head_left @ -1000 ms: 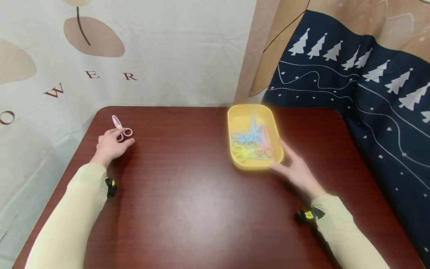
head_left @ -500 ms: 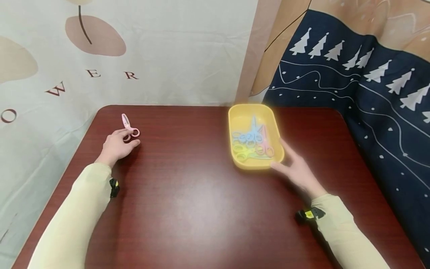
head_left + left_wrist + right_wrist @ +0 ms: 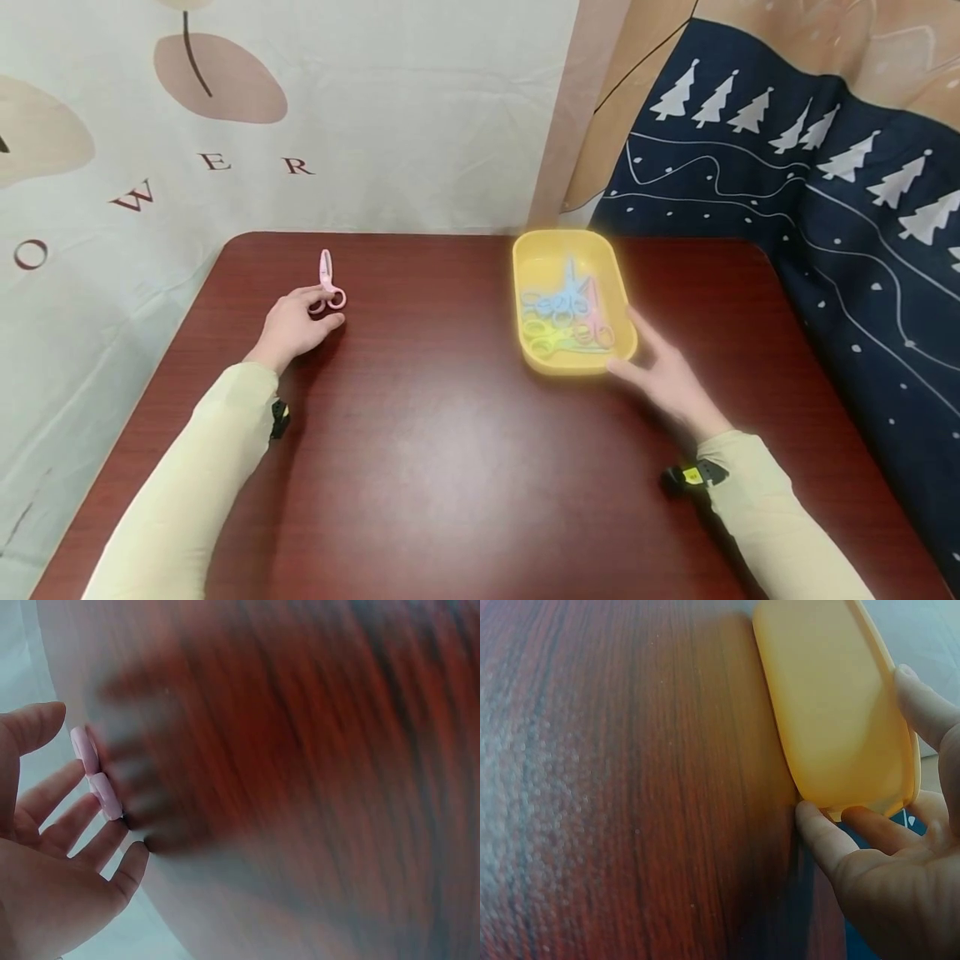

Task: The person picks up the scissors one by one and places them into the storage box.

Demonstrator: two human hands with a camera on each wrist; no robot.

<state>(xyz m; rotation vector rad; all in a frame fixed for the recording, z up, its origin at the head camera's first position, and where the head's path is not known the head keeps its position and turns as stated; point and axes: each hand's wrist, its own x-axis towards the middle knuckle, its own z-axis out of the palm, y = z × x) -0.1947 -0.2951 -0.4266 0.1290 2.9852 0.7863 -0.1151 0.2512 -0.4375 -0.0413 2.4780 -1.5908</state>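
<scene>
My left hand (image 3: 294,325) touches the handle rings of pink scissors (image 3: 327,271) that lie on the table. In the left wrist view, the fingers (image 3: 67,817) reach fairly straight to the pink rings (image 3: 106,796), and the thumb stands apart. My right hand (image 3: 663,379) holds a yellow plastic tray (image 3: 530,250) at its near right corner, thumb on one side and fingers round the other. Blue scissors (image 3: 564,304), pink scissors (image 3: 592,310) and yellow-green scissors (image 3: 543,340) lie inside the tray. The right wrist view shows only the tray's outer wall (image 3: 832,705).
The dark red-brown wooden table (image 3: 450,467) has rounded far corners. Behind it hangs a pale cloth (image 3: 420,125) with letters. On the right hangs a navy cloth (image 3: 720,179) with white trees. A black wrist camera (image 3: 693,477) sits on the right sleeve.
My left hand has slid the pink scissors to the right along the table, and their blade has turned more upright in view. The right hand and the tray stay in place.
</scene>
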